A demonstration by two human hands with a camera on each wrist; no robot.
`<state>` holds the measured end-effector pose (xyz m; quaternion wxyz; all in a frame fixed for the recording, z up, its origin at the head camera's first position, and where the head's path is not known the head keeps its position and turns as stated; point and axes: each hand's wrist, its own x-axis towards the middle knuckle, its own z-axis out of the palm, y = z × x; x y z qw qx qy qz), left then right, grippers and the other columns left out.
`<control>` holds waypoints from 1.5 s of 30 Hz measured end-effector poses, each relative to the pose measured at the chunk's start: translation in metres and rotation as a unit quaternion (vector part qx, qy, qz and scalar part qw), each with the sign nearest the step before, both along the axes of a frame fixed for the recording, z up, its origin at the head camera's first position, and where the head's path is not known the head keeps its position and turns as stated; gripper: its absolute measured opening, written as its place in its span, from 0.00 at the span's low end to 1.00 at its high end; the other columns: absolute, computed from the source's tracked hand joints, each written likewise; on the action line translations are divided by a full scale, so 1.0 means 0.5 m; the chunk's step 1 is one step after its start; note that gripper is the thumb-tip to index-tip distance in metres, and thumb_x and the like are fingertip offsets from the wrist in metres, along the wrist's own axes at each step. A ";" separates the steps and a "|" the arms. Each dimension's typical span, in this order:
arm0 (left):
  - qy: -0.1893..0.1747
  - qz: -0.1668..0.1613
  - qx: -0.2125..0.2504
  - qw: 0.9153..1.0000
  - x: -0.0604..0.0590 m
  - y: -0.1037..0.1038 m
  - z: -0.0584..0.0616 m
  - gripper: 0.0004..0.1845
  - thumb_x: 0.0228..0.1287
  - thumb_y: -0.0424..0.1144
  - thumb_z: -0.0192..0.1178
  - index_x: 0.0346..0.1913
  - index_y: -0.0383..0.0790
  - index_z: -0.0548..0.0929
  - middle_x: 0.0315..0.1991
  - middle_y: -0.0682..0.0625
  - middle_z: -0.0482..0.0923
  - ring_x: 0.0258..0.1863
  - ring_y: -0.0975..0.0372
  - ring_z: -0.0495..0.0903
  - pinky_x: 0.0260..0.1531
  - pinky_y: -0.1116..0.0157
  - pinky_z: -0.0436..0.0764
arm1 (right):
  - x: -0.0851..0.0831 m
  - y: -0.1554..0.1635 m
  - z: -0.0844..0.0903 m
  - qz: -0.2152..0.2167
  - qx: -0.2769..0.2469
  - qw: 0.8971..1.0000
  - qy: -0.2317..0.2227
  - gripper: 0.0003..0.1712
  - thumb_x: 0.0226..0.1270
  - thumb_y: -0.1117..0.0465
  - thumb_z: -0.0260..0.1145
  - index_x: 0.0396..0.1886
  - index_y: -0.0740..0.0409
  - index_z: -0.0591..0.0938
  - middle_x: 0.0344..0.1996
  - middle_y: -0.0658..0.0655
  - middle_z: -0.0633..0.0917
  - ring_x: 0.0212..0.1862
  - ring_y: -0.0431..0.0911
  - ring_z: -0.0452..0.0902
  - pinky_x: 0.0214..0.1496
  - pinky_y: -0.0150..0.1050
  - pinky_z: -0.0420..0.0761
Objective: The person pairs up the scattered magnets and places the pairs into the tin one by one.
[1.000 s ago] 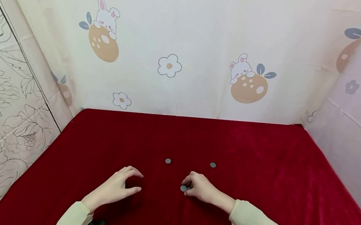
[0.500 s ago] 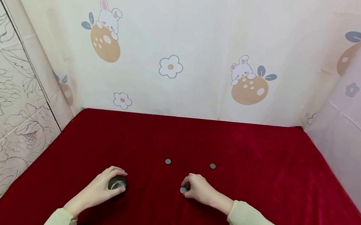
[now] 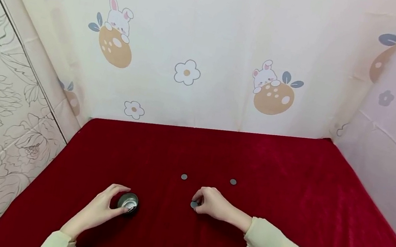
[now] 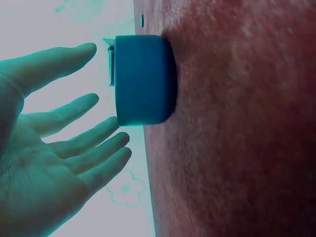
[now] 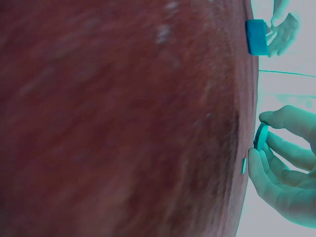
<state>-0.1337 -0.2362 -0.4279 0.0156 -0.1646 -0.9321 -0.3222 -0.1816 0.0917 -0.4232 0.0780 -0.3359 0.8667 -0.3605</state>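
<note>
1. The tabletop (image 3: pixel 288 189) under both my hands is covered in red velvet; the pile is soft, so flat things sink in a little and are hard to get a nail under.
2. My left hand (image 3: pixel 100 209) lies with fingers relaxed and spread, fingertips just touching the side of the small metal cup (image 3: pixel 128 202), which stands upright right in front of them. In the left wrist view the fingers (image 4: pixel 84 143) are straight, not wrapped round it. I judge the cup rigid, light and smooth, best taken round its wall with thumb opposite fingers.
3. My right hand (image 3: pixel 213 203) pinches a coin (image 3: pixel 194 204) between thumb and fingertips, tilted up on edge just off the velvet in the right wrist view (image 5: pixel 260 137). It looks thin, stiff and slippery, so I hold it by its rim.
4. Two more coins lie flat beyond my right hand, one ahead and left (image 3: pixel 184 176), one ahead and right (image 3: pixel 233 182), well apart.
</note>
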 end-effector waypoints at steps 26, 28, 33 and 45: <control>-0.083 -0.055 0.033 0.995 -0.006 -0.020 0.005 0.31 0.48 0.37 0.66 0.55 0.28 0.69 0.50 0.38 0.70 0.46 0.47 0.74 0.40 0.60 0.76 | 0.007 -0.124 0.032 0.042 -0.073 0.996 -0.015 0.08 0.49 0.68 0.65 0.32 0.64 0.83 0.27 0.50 0.80 0.25 0.35 0.73 0.27 0.26 0.73; -0.089 -0.056 0.036 0.994 -0.006 -0.020 0.005 0.31 0.48 0.37 0.66 0.55 0.27 0.69 0.50 0.37 0.70 0.46 0.46 0.74 0.40 0.60 0.76 | 0.009 -0.133 0.034 0.046 -0.080 0.996 -0.014 0.08 0.49 0.68 0.65 0.31 0.64 0.83 0.27 0.50 0.80 0.25 0.34 0.72 0.27 0.25 0.73; -0.101 -0.052 0.037 0.993 -0.006 -0.022 0.003 0.31 0.49 0.38 0.65 0.56 0.29 0.69 0.51 0.38 0.70 0.48 0.47 0.73 0.41 0.61 0.76 | 0.010 -0.158 0.032 0.035 -0.084 0.995 -0.042 0.07 0.48 0.69 0.66 0.30 0.64 0.83 0.27 0.52 0.80 0.25 0.36 0.73 0.27 0.26 0.73; -0.103 -0.062 0.059 0.991 -0.014 -0.026 -0.005 0.30 0.48 0.38 0.66 0.55 0.29 0.70 0.50 0.39 0.71 0.47 0.48 0.74 0.41 0.63 0.76 | 0.014 -0.215 0.025 0.022 -0.090 0.993 -0.074 0.07 0.46 0.68 0.68 0.29 0.62 0.84 0.23 0.49 0.81 0.23 0.33 0.71 0.25 0.24 0.71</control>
